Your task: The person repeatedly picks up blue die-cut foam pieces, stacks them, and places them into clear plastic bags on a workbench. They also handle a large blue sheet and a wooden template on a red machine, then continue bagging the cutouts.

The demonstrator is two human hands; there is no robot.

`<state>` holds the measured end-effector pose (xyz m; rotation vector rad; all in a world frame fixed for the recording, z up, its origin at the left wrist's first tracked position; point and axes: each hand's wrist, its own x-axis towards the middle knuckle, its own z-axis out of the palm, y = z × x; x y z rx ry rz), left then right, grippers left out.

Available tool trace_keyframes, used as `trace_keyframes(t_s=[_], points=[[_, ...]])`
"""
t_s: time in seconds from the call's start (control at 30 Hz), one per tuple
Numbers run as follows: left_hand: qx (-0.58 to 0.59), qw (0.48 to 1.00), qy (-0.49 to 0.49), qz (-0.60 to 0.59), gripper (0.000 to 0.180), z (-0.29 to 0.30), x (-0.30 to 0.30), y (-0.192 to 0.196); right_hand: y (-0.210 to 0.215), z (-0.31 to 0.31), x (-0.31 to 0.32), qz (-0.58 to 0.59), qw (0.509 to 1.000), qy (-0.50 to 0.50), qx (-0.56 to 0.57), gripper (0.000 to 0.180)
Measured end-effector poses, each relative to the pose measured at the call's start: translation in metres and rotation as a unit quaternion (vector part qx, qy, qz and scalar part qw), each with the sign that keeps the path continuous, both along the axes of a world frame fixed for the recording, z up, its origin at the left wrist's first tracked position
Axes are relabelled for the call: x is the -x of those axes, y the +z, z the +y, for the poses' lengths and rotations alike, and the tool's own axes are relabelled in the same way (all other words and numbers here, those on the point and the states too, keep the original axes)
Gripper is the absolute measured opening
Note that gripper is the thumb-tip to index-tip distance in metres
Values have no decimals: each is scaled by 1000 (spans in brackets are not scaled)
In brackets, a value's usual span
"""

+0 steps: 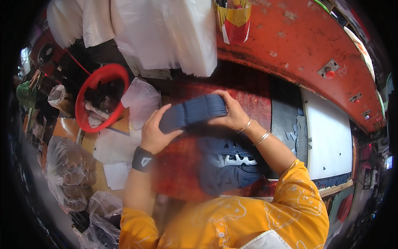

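Between my two hands is a thick stack of dark blue cut pieces (pixel 192 111), its many thin layers showing at the right end. My left hand (pixel 156 129), with a black wristband, grips the stack's left end between thumb and fingers. Bracelets circle the wrist of my right hand (pixel 232 113), which clasps the other end. Below the stack, on the red work surface (pixel 174 166), lie dark blue sheet pieces (pixel 236 176) with cut-out shapes. Among them sits a silvery metal cutting die (pixel 238 159).
A red basin (pixel 78 103) with dark scraps stands at the left, near papers (pixel 116 174) and clear plastic bags (pixel 68 166). Plastic sheets (pixel 166 33) hang at the back. An orange-red machine beam (pixel 286 45) with buttons spans the back right, above a white board (pixel 329 137).
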<state>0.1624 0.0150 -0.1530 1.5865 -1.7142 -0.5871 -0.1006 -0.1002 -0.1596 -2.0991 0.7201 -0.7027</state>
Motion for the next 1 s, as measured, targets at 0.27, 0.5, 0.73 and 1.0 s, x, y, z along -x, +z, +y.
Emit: trace_keyframes(t_s=[0.27,0.5,0.73,1.0], points=[[50,998,-4,31,93,7,-12,-12,17,-2,-13,28,1000,0,4,92],[113,993,18,29,99,29,-20,-8,22,3,-5,-19,996,9,91,106],[97,994,40,6,83,8,-4,-20,2,2,-5,-1,1000,5,-22,118],[81,996,43,19,76,2,-5,-20,8,15,7,-59,982,-85,156,92]])
